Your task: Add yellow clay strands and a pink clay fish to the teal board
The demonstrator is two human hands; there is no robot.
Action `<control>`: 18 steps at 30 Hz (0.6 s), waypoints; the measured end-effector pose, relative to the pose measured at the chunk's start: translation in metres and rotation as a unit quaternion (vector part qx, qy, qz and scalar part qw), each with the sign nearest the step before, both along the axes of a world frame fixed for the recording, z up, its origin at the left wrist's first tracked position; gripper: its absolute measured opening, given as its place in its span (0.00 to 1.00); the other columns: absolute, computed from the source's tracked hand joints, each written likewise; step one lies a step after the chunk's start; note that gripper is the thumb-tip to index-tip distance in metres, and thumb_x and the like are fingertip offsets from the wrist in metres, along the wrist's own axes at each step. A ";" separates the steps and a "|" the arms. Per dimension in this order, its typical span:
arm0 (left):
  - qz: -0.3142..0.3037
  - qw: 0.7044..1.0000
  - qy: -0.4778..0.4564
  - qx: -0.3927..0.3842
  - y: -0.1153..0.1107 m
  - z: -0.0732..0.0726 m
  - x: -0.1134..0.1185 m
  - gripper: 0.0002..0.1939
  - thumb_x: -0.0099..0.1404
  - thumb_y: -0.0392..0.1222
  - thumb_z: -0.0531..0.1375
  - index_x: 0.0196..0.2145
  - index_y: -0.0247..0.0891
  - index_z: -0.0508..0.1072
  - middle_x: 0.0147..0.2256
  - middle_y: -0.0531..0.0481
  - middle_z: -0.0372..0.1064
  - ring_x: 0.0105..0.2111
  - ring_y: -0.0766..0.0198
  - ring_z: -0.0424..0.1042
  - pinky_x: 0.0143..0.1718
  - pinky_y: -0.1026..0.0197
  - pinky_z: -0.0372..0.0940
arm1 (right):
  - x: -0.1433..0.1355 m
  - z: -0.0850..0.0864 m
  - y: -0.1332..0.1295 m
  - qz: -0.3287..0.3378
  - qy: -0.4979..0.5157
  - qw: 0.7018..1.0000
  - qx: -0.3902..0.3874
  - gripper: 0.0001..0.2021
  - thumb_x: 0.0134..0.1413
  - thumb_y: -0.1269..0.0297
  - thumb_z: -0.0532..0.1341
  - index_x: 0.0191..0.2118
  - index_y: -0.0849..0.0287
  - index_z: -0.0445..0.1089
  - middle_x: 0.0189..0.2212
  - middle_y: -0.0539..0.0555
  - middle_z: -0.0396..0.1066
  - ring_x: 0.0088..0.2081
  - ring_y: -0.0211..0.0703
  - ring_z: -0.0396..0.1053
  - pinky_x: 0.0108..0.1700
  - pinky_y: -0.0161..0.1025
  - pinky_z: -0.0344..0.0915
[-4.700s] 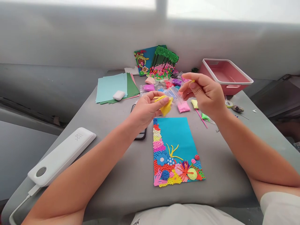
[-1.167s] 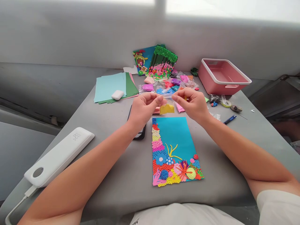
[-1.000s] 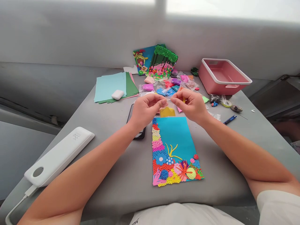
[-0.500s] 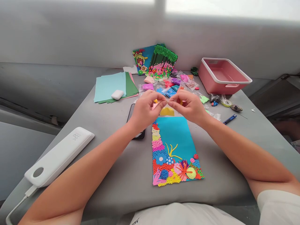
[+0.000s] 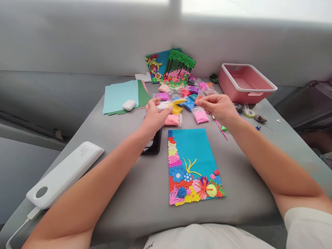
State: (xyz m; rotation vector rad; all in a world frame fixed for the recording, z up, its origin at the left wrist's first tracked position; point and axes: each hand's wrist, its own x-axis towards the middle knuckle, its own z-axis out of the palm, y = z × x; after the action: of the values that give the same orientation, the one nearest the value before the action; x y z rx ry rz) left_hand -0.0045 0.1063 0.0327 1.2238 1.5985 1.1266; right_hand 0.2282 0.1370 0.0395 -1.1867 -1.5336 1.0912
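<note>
My left hand (image 5: 155, 116) is closed around the edge of a clear bag of yellow clay (image 5: 177, 109), with the thumb on the near side. Part of the yellow clay sticks out to the right of the fingers. To the right, my right hand (image 5: 217, 107) pinches thumb and fingertips together; what is between them is too small to make out. Below both hands lies a blue card (image 5: 194, 145), decorated with coloured clay dots, flowers and coral shapes along its left and bottom edges. Bags of pink clay (image 5: 201, 116) and salmon clay (image 5: 172, 120) lie beneath the hands.
Several more clay bags (image 5: 193, 89) lie behind the hands, before two decorated pictures (image 5: 178, 69). A pink basket (image 5: 243, 88) stands back right. Paper sheets (image 5: 120, 95) with a white case (image 5: 129, 104), a phone (image 5: 155, 143) and a power bank (image 5: 66, 174) are on the left. A pink stick (image 5: 221, 128) lies right.
My hands were together at the fingertips over the yellow clay and have moved apart. The left now holds the yellow clay bag on its own; the right has shifted right, still pinched.
</note>
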 end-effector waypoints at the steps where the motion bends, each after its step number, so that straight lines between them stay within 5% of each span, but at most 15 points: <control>1: 0.003 1.000 0.005 0.002 0.000 0.000 -0.001 0.24 0.64 0.40 0.65 0.54 0.43 0.61 0.64 0.38 0.53 0.57 0.52 0.66 0.59 0.46 0.63 | 0.001 -0.001 0.000 -0.009 -0.020 1.000 0.007 0.19 0.45 0.48 0.75 0.35 0.59 0.81 0.21 0.48 0.69 0.22 0.31 0.58 0.21 0.34 0.54; 5: 0.000 0.999 0.008 0.032 -0.002 0.002 0.000 0.22 0.65 0.40 0.63 0.55 0.41 0.62 0.64 0.39 0.56 0.57 0.56 0.66 0.58 0.51 0.63 | -0.001 -0.002 0.000 0.007 -0.052 0.998 0.025 0.20 0.51 0.52 0.72 0.48 0.56 0.80 0.39 0.55 0.79 0.34 0.38 0.72 0.36 0.39 0.71; 8: -0.035 0.998 -0.018 0.044 -0.005 0.003 0.003 0.17 0.66 0.40 0.63 0.51 0.39 0.67 0.56 0.41 0.66 0.51 0.59 0.70 0.53 0.55 0.66 | -0.007 0.003 -0.007 0.050 -0.035 0.998 0.002 0.18 0.52 0.48 0.70 0.36 0.60 0.81 0.30 0.55 0.78 0.28 0.38 0.73 0.31 0.39 0.72; 11: -0.140 0.986 -0.090 0.009 -0.011 0.004 0.008 0.10 0.67 0.44 0.62 0.42 0.36 0.73 0.41 0.45 0.75 0.39 0.64 0.74 0.45 0.58 0.70 | -0.013 0.010 -0.016 0.078 -0.051 0.996 -0.008 0.21 0.45 0.47 0.73 0.24 0.62 0.76 0.19 0.52 0.71 0.19 0.34 0.66 0.21 0.35 0.63; 14: -0.219 0.964 -0.150 -0.027 -0.019 0.009 0.012 0.17 0.66 0.54 0.64 0.40 0.36 0.77 0.36 0.46 0.76 0.36 0.65 0.75 0.43 0.60 0.71 | -0.019 0.012 -0.024 0.103 -0.015 0.992 0.065 0.18 0.42 0.52 0.76 0.33 0.62 0.79 0.28 0.53 0.76 0.27 0.36 0.71 0.26 0.35 0.67; 18: -0.227 0.945 -0.228 -0.063 -0.025 0.016 0.015 0.22 0.57 0.54 0.72 0.42 0.36 0.78 0.37 0.47 0.78 0.37 0.66 0.77 0.43 0.64 0.72 | -0.024 0.010 -0.031 0.106 -0.034 0.978 0.177 0.10 0.58 0.60 0.68 0.42 0.60 0.79 0.36 0.54 0.79 0.34 0.38 0.75 0.36 0.38 0.72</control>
State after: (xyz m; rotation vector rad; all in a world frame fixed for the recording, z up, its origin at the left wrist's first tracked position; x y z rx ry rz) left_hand 0.0107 0.0810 0.0484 1.0737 0.9597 0.9073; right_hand 0.2045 0.1064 0.0491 -0.8383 -1.8510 0.8686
